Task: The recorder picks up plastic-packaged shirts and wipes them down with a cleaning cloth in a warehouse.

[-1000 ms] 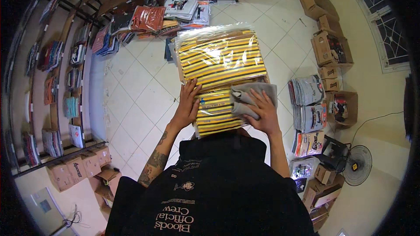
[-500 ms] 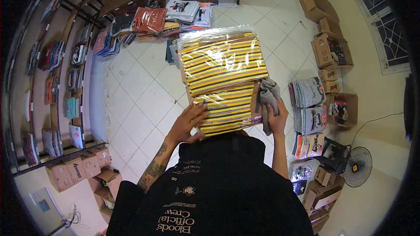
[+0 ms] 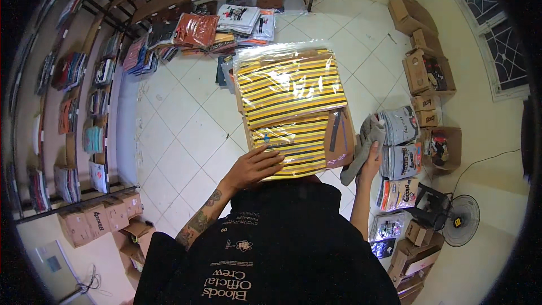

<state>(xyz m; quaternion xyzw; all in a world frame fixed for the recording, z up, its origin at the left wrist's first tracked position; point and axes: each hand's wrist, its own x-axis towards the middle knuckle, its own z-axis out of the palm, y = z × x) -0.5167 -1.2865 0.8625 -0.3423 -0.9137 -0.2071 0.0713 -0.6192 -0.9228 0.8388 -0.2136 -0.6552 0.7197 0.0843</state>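
In front of me a clear plastic bag with a folded yellow, orange and black striped garment (image 3: 291,93) lies over the upper part of a second striped garment (image 3: 299,155). Brown cardboard (image 3: 340,141) shows along the right side of the lower one. My left hand (image 3: 257,165) rests on the lower garment's near left part, fingers stretched out and holding nothing. A small blue thing (image 3: 266,137) lies just beyond its fingertips. Off to the right of the cardboard, my right hand (image 3: 370,161) grips a crumpled grey cloth (image 3: 370,133), which hangs down beside it.
Stacks of bagged garments (image 3: 402,124) stand on the right, near open cardboard boxes (image 3: 427,70) and a fan (image 3: 462,220). More bagged garments (image 3: 195,29) lie on the tiled floor at the far left. Shelves (image 3: 73,107) of folded clothes line the left wall.
My right hand has moved right with the grey cloth, away from the cardboard's edge. My left hand has shifted right and lies flatter on the lower striped garment.
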